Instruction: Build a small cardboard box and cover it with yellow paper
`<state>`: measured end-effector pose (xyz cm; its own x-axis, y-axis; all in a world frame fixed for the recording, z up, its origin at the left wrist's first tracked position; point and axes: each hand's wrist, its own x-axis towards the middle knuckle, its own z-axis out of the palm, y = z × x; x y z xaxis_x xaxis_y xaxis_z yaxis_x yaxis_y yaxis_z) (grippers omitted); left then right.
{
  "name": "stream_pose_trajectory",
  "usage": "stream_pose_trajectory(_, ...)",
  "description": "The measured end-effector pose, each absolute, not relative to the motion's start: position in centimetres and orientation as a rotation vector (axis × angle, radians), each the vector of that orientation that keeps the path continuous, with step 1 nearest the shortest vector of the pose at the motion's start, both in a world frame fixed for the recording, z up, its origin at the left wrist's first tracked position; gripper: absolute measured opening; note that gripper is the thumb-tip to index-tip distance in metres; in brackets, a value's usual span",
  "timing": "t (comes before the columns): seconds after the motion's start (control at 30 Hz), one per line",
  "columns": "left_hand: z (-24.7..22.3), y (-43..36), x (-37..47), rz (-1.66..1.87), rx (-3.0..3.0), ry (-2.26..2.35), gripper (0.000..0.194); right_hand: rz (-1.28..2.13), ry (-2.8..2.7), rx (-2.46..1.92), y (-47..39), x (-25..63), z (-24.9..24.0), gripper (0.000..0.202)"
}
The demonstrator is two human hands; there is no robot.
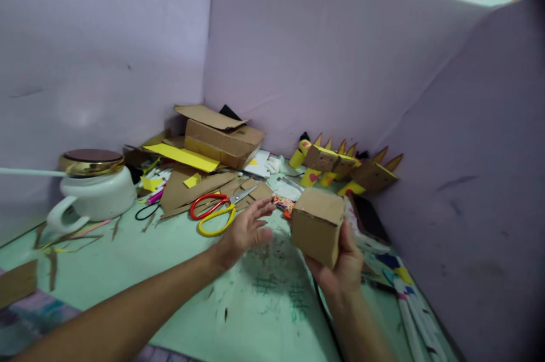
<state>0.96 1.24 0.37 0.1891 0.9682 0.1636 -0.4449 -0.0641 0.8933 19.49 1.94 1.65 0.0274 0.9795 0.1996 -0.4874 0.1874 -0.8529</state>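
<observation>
A small brown cardboard box [317, 231] is in my right hand [343, 268], held from its right side and underneath, above the table. My left hand [249, 228] is apart from the box, to its left, with its fingers spread and nothing in them. Scissors [217, 211] with one red and one yellow handle lie open just beyond my left hand, their blades towards the upper right. Behind the held box, a small packet with a red and orange pattern [283, 203] rests on the table.
Cardboard scraps [183, 194], yellow strips and a larger cardboard box [223, 138] lie at the back left. A white mug [97, 194] with a gold lid stands left. Yellow cardboard figures [327, 163] stand at the back right. Markers [415, 316] lie at the right edge.
</observation>
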Motion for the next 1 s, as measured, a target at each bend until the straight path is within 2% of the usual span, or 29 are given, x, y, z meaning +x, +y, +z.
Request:
stream_pose_trajectory(0.03, 0.4, 0.6, 1.3, 1.290, 1.197, 0.654, 0.082, 1.290, -0.943, -0.666, 1.9, 19.3, 1.3, 0.032)
stream_pose_trajectory(0.1, 0.6, -0.5, 2.2, 1.287, 1.335, 0.697, 0.092, 1.316, -0.971, -0.659, 1.6, 18.6, 0.6, 0.032)
stream_pose_trajectory(0.23, 1.1, -1.6, 3.2, 1.359, 1.298, 0.750, 0.088, 1.396, -1.095, -0.643, 0.8, 17.3, 0.2, 0.037)
stream_pose_trajectory(0.37, 1.7, -1.3, 2.5, 1.436, 1.259, 0.762, 0.092, 1.462, -1.163, -0.635, 1.0, 17.2, 0.4, 0.052)
stream_pose_trajectory(0.47, 2.2, -1.0, 1.9, 1.406, 1.228, 0.809, 0.087, 1.187, -1.181, -0.699, 1.6, 17.9, 0.4, 0.054)
stream_pose_trajectory(0.6, 2.3, -1.0, 1.8, 1.343, 1.200, 0.871, 0.090, 0.788, -1.241, -0.725, 2.1, 19.0, 0.5, 0.037)
stream_pose_trajectory(0.73, 1.8, -0.8, 1.9, 1.298, 1.223, 0.861, 0.089, 0.574, -1.439, -0.715, 1.8, 19.4, 1.0, 0.026)
stream_pose_trajectory(1.0, 1.3, -0.7, 1.8, 1.273, 1.275, 0.838, 0.085, 0.303, -1.737, -0.733, 1.3, 19.4, 1.5, 0.028)
